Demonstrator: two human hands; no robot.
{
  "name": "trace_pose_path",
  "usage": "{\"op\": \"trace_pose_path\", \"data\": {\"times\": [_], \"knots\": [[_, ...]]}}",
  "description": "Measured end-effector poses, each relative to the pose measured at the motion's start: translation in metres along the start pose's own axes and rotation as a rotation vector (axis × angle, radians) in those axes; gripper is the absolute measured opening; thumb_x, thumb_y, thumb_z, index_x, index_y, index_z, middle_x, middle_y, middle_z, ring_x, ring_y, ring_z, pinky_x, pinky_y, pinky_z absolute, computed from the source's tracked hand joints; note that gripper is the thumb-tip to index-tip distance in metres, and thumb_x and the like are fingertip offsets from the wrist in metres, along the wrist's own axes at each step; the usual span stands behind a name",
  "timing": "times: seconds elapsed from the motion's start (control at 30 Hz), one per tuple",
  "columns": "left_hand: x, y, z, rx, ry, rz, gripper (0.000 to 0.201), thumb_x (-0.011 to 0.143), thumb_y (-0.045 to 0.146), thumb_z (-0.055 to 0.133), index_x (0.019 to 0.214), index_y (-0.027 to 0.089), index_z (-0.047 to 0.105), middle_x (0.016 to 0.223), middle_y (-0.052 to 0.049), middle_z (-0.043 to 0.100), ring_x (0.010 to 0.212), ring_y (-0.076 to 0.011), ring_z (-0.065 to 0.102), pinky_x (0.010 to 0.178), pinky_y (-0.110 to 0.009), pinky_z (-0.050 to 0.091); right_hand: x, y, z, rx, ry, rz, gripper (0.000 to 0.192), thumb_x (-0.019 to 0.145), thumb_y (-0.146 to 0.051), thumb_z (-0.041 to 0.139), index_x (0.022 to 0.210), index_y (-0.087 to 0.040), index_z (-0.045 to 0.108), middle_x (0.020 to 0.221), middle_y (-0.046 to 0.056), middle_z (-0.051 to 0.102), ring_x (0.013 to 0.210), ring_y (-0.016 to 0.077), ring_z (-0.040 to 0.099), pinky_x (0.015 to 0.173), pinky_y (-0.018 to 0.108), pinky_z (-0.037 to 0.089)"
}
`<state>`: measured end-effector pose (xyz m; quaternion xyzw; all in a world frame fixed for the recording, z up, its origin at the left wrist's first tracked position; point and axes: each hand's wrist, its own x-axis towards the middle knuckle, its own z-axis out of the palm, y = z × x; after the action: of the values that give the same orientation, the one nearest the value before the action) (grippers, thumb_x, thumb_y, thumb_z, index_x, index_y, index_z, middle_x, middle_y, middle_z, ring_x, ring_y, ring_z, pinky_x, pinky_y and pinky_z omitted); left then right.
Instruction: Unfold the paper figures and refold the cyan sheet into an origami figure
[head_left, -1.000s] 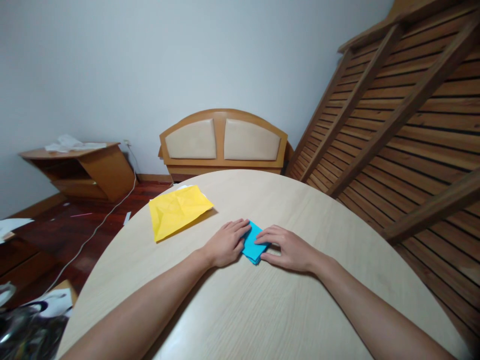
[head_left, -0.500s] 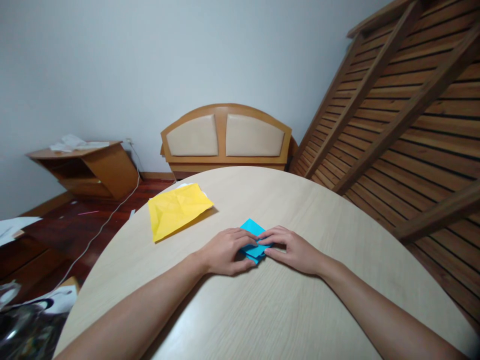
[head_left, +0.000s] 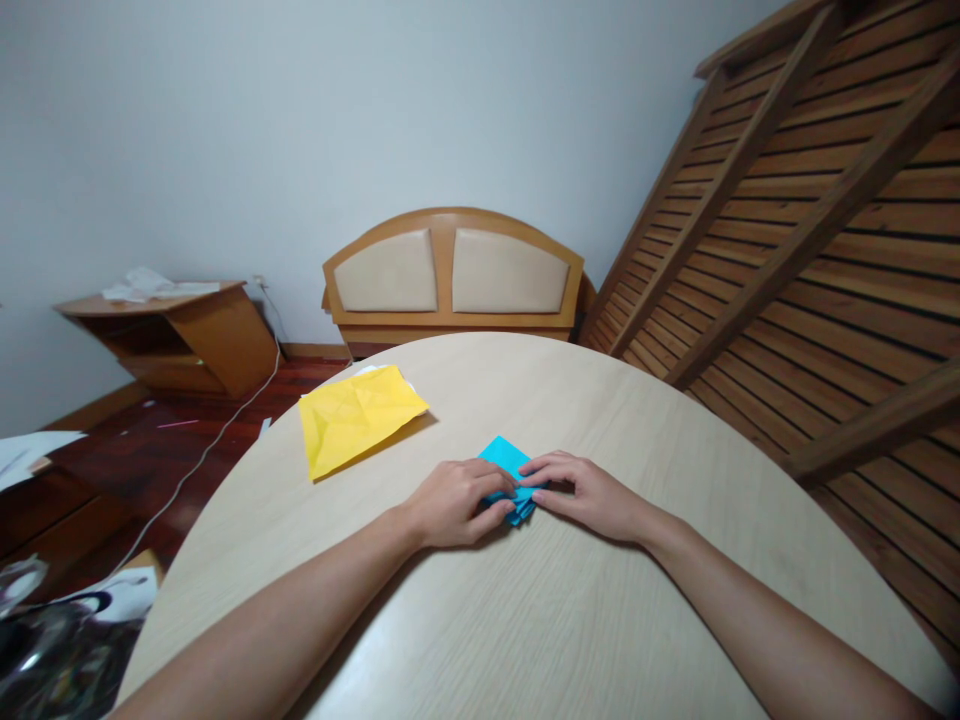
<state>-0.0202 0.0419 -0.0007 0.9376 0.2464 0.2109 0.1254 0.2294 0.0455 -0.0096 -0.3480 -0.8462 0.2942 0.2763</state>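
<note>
A small folded blue paper point(head_left: 507, 458) lies on the round pale wooden table point(head_left: 525, 620), near its middle. My left hand point(head_left: 450, 500) pinches the paper's near left edge with curled fingers. My right hand point(head_left: 585, 495) grips it from the right, fingertips meeting the left hand's over the fold. Most of the blue paper is hidden under both hands; only its far corner and a bit of the near edge show.
A creased yellow paper point(head_left: 356, 420) lies on the table to the far left. Beyond the table stand a wooden headboard point(head_left: 454, 275), a low wooden cabinet point(head_left: 180, 335) with a white cable, and a slatted bed frame point(head_left: 810, 220) leaning at the right.
My hands went from pressing the blue paper flat to pinching it between the fingertips. The paper's far corner now shows beyond my fingers. The yellow paper has not moved.
</note>
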Motion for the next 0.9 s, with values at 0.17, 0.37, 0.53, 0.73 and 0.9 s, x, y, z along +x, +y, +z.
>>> {"op": "trace_pose_path", "data": {"times": [0.17,0.37,0.53,0.73,0.9], "knots": [[0.000,0.002,0.000,0.022,0.024,-0.042,0.026,0.092,0.035,0.054,0.112,0.021,0.063,0.107,-0.007,0.072,0.096,-0.0208,0.068,0.084,-0.032,0.053,0.001,-0.001,0.001,-0.021,0.036,-0.025,0.019,0.096,-0.035,0.061,0.102,-0.026,0.077,0.109,0.006,0.075,0.105,0.0213,0.066,0.097,0.040,0.050],[0.004,0.004,0.002,0.115,0.032,-0.126,0.018,0.094,0.031,0.053,0.100,0.021,0.066,0.098,-0.006,0.073,0.090,-0.0196,0.068,0.079,-0.029,0.052,0.000,-0.006,0.001,-0.189,0.029,-0.085,0.019,0.099,-0.028,0.056,0.106,-0.026,0.073,0.105,0.004,0.075,0.099,0.0204,0.066,0.092,0.036,0.049],[0.007,0.004,0.005,0.171,0.067,-0.212,0.027,0.101,0.033,0.045,0.091,0.020,0.067,0.083,-0.004,0.072,0.076,-0.0164,0.068,0.070,-0.026,0.050,0.001,-0.009,0.002,-0.281,0.025,-0.112,0.022,0.100,-0.027,0.053,0.112,-0.025,0.071,0.106,0.005,0.074,0.099,0.0210,0.065,0.090,0.036,0.049],[0.008,0.003,0.008,0.163,0.111,-0.310,0.029,0.099,0.041,0.047,0.100,0.020,0.067,0.087,-0.006,0.074,0.079,-0.0199,0.070,0.071,-0.029,0.051,0.000,-0.010,0.004,-0.302,0.069,-0.042,0.019,0.098,-0.027,0.054,0.102,-0.022,0.072,0.098,0.006,0.074,0.093,0.0218,0.066,0.085,0.036,0.050],[0.006,-0.003,0.011,0.162,0.112,-0.435,0.026,0.097,0.038,0.051,0.113,0.020,0.062,0.091,-0.007,0.074,0.081,-0.0228,0.070,0.073,-0.034,0.053,0.003,-0.009,0.010,-0.272,0.171,0.063,0.022,0.099,-0.030,0.052,0.102,-0.022,0.072,0.098,0.007,0.075,0.091,0.0223,0.068,0.083,0.036,0.051]]}}
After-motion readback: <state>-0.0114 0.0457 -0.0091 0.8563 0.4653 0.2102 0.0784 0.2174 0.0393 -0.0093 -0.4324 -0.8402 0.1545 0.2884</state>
